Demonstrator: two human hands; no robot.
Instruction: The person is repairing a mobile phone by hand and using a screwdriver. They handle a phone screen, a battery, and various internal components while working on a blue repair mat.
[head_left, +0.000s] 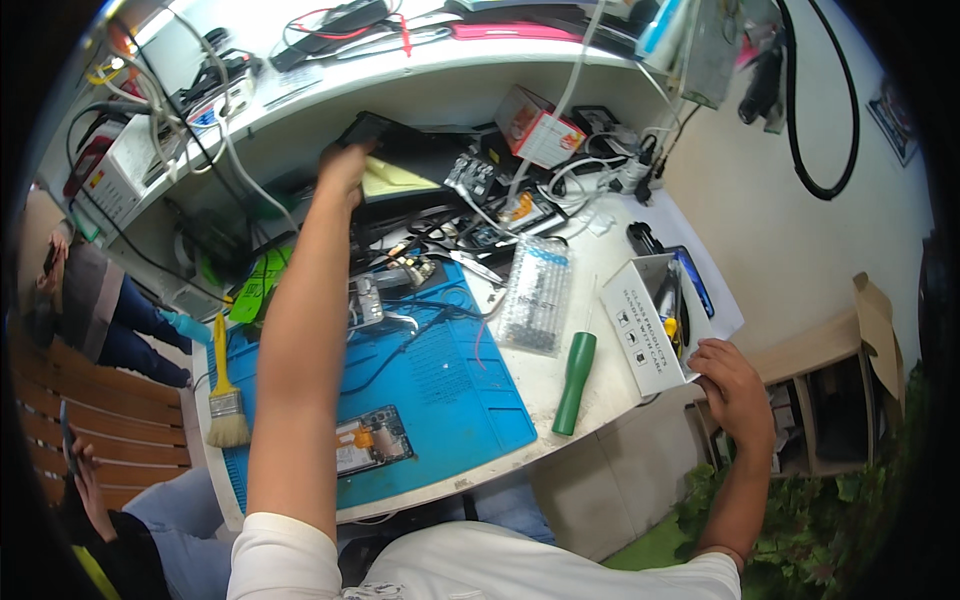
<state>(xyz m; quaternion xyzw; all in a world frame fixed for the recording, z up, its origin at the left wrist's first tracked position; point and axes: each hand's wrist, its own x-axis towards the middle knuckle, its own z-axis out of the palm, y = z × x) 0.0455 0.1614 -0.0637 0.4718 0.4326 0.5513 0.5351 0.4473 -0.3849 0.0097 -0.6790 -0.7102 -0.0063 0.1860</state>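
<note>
My left arm stretches to the back of the bench, where my left hand is at a dark flat object beside a yellow sheet. Blur and the angle hide its fingers, so I cannot tell whether it grips anything. My right hand is closed on the near corner of a white cardboard box at the bench's right edge. Tools with yellow and dark handles lie inside the box. An opened phone rests on the blue work mat, partly behind my left forearm.
Left of my forearm lies a yellow-handled brush. A green-handled screwdriver and a bubble-wrap bag lie between mat and box. Cables and parts clutter the back, below a loaded shelf. Two people are at the left.
</note>
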